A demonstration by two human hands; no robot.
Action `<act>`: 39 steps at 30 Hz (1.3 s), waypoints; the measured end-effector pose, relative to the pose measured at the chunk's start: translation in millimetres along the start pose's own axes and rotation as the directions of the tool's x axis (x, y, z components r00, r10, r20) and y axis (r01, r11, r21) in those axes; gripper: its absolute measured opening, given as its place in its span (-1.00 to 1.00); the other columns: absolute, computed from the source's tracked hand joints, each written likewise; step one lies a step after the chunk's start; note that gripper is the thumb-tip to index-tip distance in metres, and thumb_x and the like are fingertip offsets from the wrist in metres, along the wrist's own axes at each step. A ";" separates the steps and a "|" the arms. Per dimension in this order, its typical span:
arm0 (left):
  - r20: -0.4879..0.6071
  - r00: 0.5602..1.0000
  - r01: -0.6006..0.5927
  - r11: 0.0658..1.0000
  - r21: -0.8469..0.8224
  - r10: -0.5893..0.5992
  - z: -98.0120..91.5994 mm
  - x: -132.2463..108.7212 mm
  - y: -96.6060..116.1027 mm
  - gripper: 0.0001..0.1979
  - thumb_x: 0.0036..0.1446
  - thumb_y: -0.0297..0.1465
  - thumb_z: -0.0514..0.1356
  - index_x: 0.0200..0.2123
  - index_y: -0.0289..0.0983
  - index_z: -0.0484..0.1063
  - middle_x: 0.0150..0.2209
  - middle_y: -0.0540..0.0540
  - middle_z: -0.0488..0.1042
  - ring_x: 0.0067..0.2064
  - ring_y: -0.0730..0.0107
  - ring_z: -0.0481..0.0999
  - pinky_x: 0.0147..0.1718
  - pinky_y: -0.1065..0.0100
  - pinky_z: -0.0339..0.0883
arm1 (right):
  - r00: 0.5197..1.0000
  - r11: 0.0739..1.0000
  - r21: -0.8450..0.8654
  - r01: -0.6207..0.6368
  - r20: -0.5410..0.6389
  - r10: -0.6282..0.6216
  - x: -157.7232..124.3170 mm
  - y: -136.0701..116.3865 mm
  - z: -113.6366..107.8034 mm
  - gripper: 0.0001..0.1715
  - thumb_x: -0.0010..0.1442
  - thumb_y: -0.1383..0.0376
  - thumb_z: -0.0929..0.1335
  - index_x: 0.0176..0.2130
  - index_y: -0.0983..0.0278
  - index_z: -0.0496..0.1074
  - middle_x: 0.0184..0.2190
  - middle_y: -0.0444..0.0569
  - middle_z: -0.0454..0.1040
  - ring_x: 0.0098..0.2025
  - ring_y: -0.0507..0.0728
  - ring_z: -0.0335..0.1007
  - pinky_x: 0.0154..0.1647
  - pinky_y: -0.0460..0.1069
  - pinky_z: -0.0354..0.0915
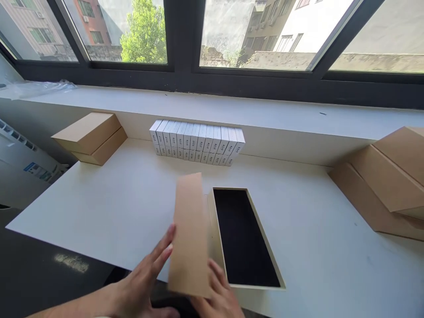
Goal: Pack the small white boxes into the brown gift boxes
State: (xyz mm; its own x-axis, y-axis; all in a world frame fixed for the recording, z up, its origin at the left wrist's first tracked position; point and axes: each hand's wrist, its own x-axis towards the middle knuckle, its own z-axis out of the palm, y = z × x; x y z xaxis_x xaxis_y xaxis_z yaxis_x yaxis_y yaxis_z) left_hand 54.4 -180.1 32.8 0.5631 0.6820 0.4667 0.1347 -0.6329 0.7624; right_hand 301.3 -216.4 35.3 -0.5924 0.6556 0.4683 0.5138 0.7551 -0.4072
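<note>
Counts: we record one left hand, one right hand, one brown cardboard piece and one open black-lined box. At left we count two stacked brown boxes; at right, at least two larger brown boxes, cut off by the edge. White cartons: two tiers, roughly a dozen in each.

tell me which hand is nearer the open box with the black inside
Right. The right hand is by the near left corner of the open box; the left hand is farther left, beyond the brown cardboard piece.
</note>
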 end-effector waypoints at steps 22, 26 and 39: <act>-0.425 0.705 0.211 0.740 -0.638 -0.568 -25.5 184.6 -157.3 -0.40 -0.05 -0.01 0.41 -0.04 -0.28 0.53 -0.39 -0.02 0.56 -0.38 0.42 0.49 -0.41 0.45 0.37 | 0.658 0.744 0.077 -0.664 -0.412 0.630 172.2 272.8 -139.9 -0.26 0.12 -0.12 0.35 0.15 0.24 0.35 -0.02 0.18 0.55 -0.11 0.32 0.55 -0.11 0.26 0.47; -0.284 0.775 0.268 0.700 -0.661 -0.564 -22.8 182.2 -159.8 -0.27 -0.02 -0.04 0.41 0.16 -0.25 0.39 -0.31 -0.07 0.60 -0.31 0.36 0.52 -0.31 0.40 0.41 | 0.665 0.748 0.012 -0.663 -0.449 0.597 162.2 269.9 -132.7 -0.41 0.14 0.07 0.35 0.13 0.16 0.38 -0.08 0.09 0.56 -0.06 0.34 0.51 -0.01 0.28 0.39; -0.411 0.809 0.253 0.879 -0.404 -0.421 -19.6 178.9 -172.6 -0.61 0.10 -0.05 0.31 -0.23 -0.27 0.54 -0.40 0.00 0.47 -0.42 0.48 0.33 -0.44 0.46 0.20 | 0.612 0.843 0.187 -0.504 -0.611 0.501 113.5 193.3 -185.7 -0.48 0.25 0.02 0.36 0.12 0.17 0.37 -0.12 0.02 0.57 -0.16 0.17 0.54 -0.29 0.06 0.55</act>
State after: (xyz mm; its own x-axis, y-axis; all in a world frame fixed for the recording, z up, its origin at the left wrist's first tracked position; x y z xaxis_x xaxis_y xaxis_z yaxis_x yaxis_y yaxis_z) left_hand 115.9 58.3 -6.6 0.0635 0.9686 0.2404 -0.0686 -0.2361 0.9693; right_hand 448.6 4.1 155.4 0.2741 0.7805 0.5619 0.6156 0.3065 -0.7260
